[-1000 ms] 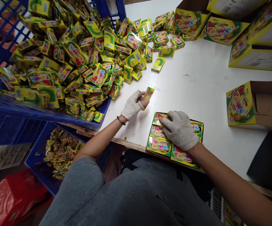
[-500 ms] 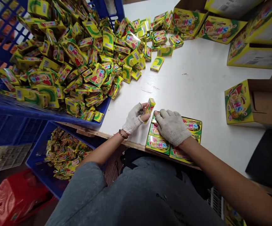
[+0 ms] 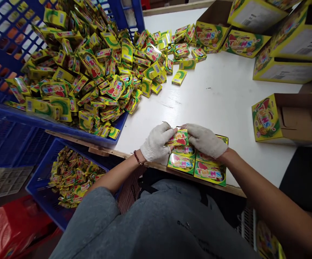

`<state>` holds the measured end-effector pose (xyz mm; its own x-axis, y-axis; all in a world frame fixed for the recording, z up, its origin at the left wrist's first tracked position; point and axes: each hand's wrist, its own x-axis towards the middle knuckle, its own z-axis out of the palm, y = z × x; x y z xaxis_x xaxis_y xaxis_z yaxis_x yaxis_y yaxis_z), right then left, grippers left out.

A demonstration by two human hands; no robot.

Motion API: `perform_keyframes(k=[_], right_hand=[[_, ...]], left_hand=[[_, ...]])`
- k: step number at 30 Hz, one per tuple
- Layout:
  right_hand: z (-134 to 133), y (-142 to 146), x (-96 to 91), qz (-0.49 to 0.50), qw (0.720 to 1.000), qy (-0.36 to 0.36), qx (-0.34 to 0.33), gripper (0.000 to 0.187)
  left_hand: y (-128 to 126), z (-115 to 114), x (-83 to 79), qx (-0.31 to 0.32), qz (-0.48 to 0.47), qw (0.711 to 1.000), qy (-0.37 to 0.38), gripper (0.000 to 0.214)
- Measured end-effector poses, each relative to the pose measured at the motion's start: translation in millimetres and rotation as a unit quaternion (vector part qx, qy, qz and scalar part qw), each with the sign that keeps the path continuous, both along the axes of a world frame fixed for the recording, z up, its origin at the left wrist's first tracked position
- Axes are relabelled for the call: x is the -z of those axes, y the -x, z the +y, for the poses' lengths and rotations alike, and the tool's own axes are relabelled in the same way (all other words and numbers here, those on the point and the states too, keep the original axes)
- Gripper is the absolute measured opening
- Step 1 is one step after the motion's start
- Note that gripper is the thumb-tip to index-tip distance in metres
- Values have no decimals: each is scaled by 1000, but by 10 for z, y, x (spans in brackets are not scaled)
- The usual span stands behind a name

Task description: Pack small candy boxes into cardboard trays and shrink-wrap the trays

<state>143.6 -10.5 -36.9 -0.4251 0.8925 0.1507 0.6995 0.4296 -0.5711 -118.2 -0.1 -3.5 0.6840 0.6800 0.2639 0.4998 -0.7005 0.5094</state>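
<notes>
My left hand (image 3: pixel 158 142), in a white knitted glove with bare fingertips, pinches a small TWINS box (image 3: pixel 181 137) by its left side. The box is tilted over the far left part of a shallow carton (image 3: pixel 227 141). Flat in that carton lie several like boxes, among them one at the near right (image 3: pixel 210 173) and one at the near left (image 3: pixel 181 163). My right hand (image 3: pixel 206 140), gloved too, rests over the carton with fingers stretched out against the held box's right and far edges. It covers part of the boxes beneath.
A tipped blue crate (image 3: pixel 91 138) spills a heap of small boxes (image 3: pixel 91 90) onto the white table (image 3: pixel 223 100). Below stands another blue crate (image 3: pixel 41 187) of boxes, beside a red stool (image 3: pixel 12 226). Larger TWINS cartons (image 3: pixel 266 118) stand at the right and back right.
My left hand has moved right, bringing the small box from beside the carton to over its far left part. My right hand has shifted right, and its fingers now meet that box.
</notes>
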Motion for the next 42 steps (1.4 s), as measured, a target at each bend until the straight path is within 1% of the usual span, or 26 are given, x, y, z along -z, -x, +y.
perform_keyframes(k=[1, 3, 5, 7, 9, 11, 13, 15, 18, 21, 23, 25, 27, 29, 31, 33, 35, 36, 38, 39, 40, 42], right_hand=[[-6, -74, 2, 52, 998, 24, 40, 41], [-60, -210, -4, 133, 981, 73, 123, 50], [-154, -305, -23, 160, 968, 94, 167, 51], [-258, -352, -45, 141, 971, 86, 175, 49], [-349, -361, -62, 102, 977, 60, 175, 46], [-416, -355, -70, 68, 982, 36, 174, 45], [-463, -351, -77, 52, 984, 22, 170, 46], [-498, -344, -94, 49, 987, 8, 154, 45], [-550, -278, -156, 34, 995, -26, 91, 42], [-606, -106, -257, -43, 997, -67, 14, 43], [-631, 26, -315, -112, 991, -75, -14, 43], [-638, 123, -343, -140, 988, -64, -24, 48], [-629, 171, -340, -95, 994, -48, -5, 55], [-618, 194, -326, 0, 998, -20, 62, 62], [-618, 216, -323, 102, 984, 24, 144, 67], [-636, 222, -347, 177, 963, 73, 191, 62], [-671, 171, -393, 208, 951, 87, 213, 54], [-694, 118, -419, 204, 951, 68, 222, 53], [-747, -23, -460, 170, 962, -14, 215, 55], [-774, -92, -468, 146, 969, -59, 188, 56], [-798, -149, -462, 123, 977, -99, 146, 57], [-832, -199, -405, 73, 986, -146, 47, 51]], left_hand=[[-19, -27, -58, 15, 37, 999, -12, 34], [-75, -89, -150, 48, 88, 995, -12, 26], [-160, -144, -179, 76, 110, 991, 8, 26], [-266, -176, -133, 86, 116, 989, 18, 34], [-352, -182, -30, 83, 112, 990, 9, 44], [-372, -169, 90, 80, 80, 994, -5, 55], [-307, -151, 192, 74, 14, 997, -11, 68], [-187, -145, 257, 58, -52, 997, -5, 72], [-29, -182, 283, 29, -113, 993, 8, 66], [13, -256, 261, -4, -151, 988, 39, 61], [2, -305, 244, -53, -171, 981, 79, 54], [-13, -351, 234, -112, -190, 968, 119, 50], [-33, -406, 232, -153, -209, 955, 143, 53], [-82, -482, 225, -151, -228, 949, 160, 60], [-169, -562, 195, -118, -248, 944, 184, 70], [-260, -605, 125, -91, -265, 936, 213, 76], [-307, -567, 19, -88, -256, 933, 238, 65], [-306, -516, -38, -82, -235, 936, 250, 56], [-275, -373, -128, -53, -167, 948, 265, 44], [-260, -298, -151, -33, -129, 955, 265, 41], [-255, -230, -154, -16, -95, 961, 258, 38], [-290, -138, -104, -17, -45, 974, 221, 30]])
